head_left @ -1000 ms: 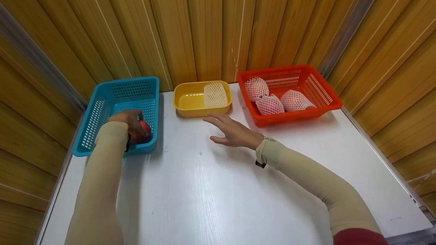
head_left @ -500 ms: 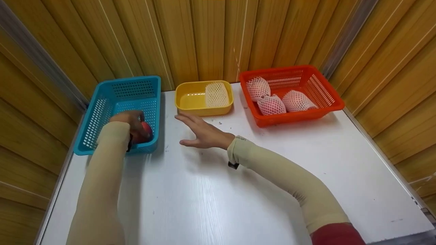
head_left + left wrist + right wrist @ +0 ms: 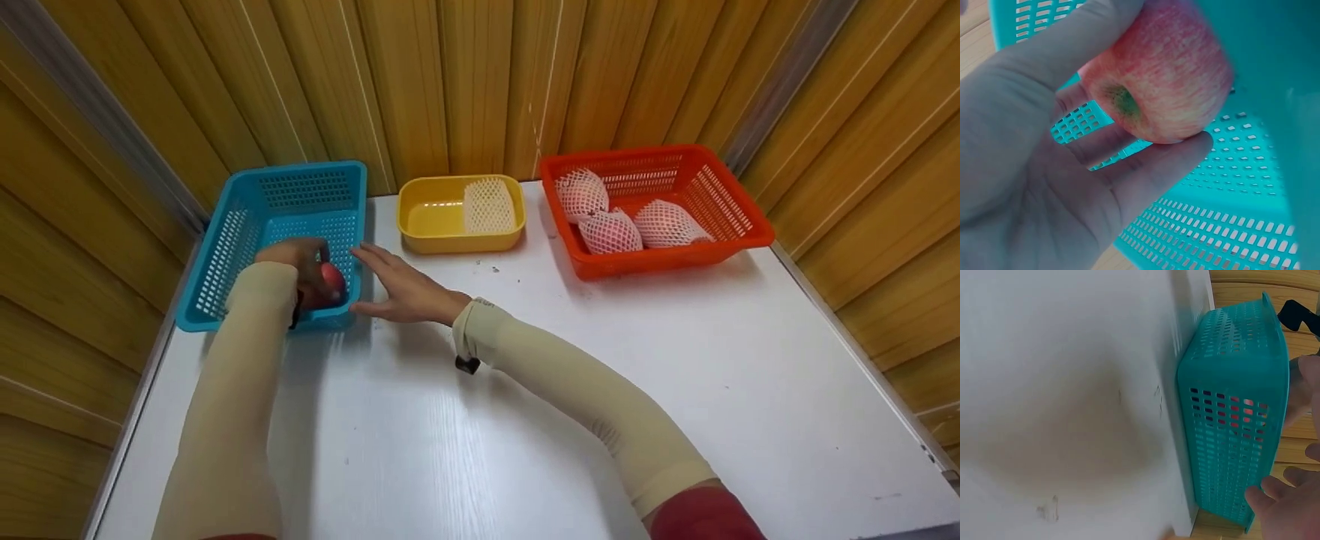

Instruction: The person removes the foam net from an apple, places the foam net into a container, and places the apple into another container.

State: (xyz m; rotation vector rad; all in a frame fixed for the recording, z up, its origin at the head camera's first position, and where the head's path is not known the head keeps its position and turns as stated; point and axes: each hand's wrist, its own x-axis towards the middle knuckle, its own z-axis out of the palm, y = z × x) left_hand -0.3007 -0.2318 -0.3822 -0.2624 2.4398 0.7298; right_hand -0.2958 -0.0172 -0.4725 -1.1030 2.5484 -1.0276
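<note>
Inside the blue basket (image 3: pixel 315 224) at the left, my left hand (image 3: pixel 298 264) grips a red apple (image 3: pixel 334 280). The left wrist view shows that apple (image 3: pixel 1171 73) between thumb and fingers, its green-tinged hollow facing the camera and its far side hidden. My right hand (image 3: pixel 409 291) is beside the basket's right rim, thumb and fingers spread, holding nothing. In the right wrist view, its fingertips (image 3: pixel 1259 498) appear close to the rim; whether they touch it, I cannot tell. Red shows through the holes of the basket wall (image 3: pixel 1224 461).
A yellow tub (image 3: pixel 429 244) with a white foam net (image 3: pixel 489 206) in it stands at the back middle. To its right, a red basket (image 3: pixel 664 259) holds three net-wrapped fruits (image 3: pixel 611 231). Wood-patterned panels (image 3: pixel 480 82) border the white table (image 3: pixel 540 465).
My right hand has moved left from in front of the yellow tub to the blue basket's rim. The left hand stays in the basket with the apple. The head view has shifted slightly.
</note>
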